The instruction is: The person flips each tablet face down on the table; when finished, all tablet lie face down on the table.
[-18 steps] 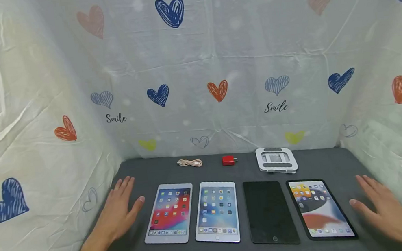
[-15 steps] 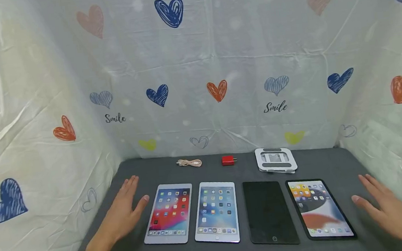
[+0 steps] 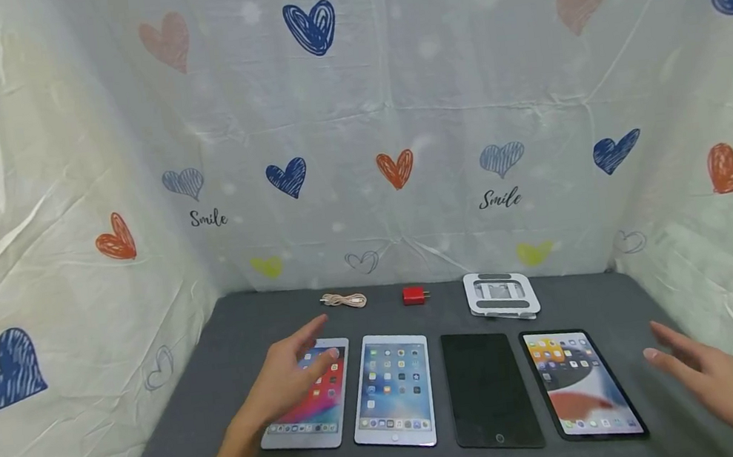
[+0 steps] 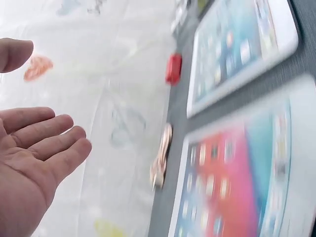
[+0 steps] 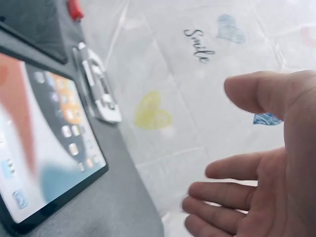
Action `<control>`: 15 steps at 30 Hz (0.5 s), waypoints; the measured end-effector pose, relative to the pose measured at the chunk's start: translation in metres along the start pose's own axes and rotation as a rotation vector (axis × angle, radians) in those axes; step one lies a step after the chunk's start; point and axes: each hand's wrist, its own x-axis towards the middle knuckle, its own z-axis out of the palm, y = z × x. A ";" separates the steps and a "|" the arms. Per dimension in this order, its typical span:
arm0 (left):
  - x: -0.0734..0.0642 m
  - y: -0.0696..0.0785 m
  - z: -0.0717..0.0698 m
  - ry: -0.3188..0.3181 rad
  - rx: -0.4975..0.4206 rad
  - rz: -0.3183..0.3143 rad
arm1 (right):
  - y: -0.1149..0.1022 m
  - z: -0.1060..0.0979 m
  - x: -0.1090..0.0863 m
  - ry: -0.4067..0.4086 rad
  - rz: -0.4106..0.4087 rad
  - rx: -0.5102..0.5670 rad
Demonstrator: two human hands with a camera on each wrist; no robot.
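Observation:
My left hand (image 3: 284,384) hovers over the leftmost white tablet (image 3: 303,430), covering part of its red and blue screen. Its fingers are extended, the thumb is apart, and nothing is held. Beside that tablet lies a second white tablet (image 3: 392,391) with a lit blue screen. A black tablet (image 3: 493,391) with a dark screen comes after it, then a black-framed lit tablet (image 3: 584,383) on the right. My right hand (image 3: 714,378) is just right of this last tablet, fingers loosely extended and holding nothing; the right wrist view shows its thumb and fingers (image 5: 222,197) spread apart.
Along the back of the grey table (image 3: 218,348) lie a coiled pale cable (image 3: 343,301), a red charger plug (image 3: 415,295) and a folded white stand (image 3: 501,295). A white curtain (image 3: 326,99) printed with hearts encloses the back and both sides.
My left hand has moved right, from beside the leftmost tablet to above it. My right hand has turned slightly and stays near the right tablet. The tablets lie as before.

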 end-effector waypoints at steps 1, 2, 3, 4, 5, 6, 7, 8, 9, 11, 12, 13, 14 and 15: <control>0.003 0.003 0.006 -0.024 -0.059 -0.002 | 0.000 -0.001 0.001 -0.015 0.008 0.008; 0.006 0.007 0.012 -0.048 -0.117 -0.004 | 0.000 -0.002 0.002 -0.031 0.020 0.015; 0.008 0.010 0.018 -0.070 -0.162 -0.002 | 0.000 -0.003 0.003 -0.052 0.036 0.027; 0.011 0.014 0.025 -0.091 -0.202 -0.002 | 0.000 -0.003 0.004 -0.069 0.049 0.039; 0.014 0.017 0.031 -0.113 -0.236 0.004 | 0.000 -0.004 0.005 -0.089 0.058 0.057; 0.017 0.022 0.037 -0.135 -0.271 0.004 | 0.001 -0.004 0.006 -0.102 0.064 0.066; 0.020 0.025 0.043 -0.156 -0.298 0.003 | 0.001 -0.004 0.007 -0.109 0.066 0.071; 0.023 0.029 0.050 -0.174 -0.326 0.001 | 0.001 -0.004 0.008 -0.116 0.069 0.079; 0.026 0.032 0.056 -0.192 -0.353 -0.002 | 0.001 -0.005 0.010 -0.119 0.071 0.088; 0.032 0.039 0.069 -0.223 -0.399 -0.004 | 0.000 -0.005 0.013 -0.120 0.075 0.107; 0.035 0.043 0.075 -0.233 -0.422 -0.011 | -0.001 -0.005 0.015 -0.112 0.072 0.110; 0.038 0.046 0.082 -0.242 -0.440 -0.011 | -0.002 -0.006 0.017 -0.110 0.071 0.115; 0.041 0.050 0.087 -0.250 -0.459 -0.011 | -0.003 -0.006 0.020 -0.110 0.072 0.118; 0.043 0.054 0.093 -0.257 -0.476 -0.008 | -0.004 -0.007 0.022 -0.111 0.074 0.123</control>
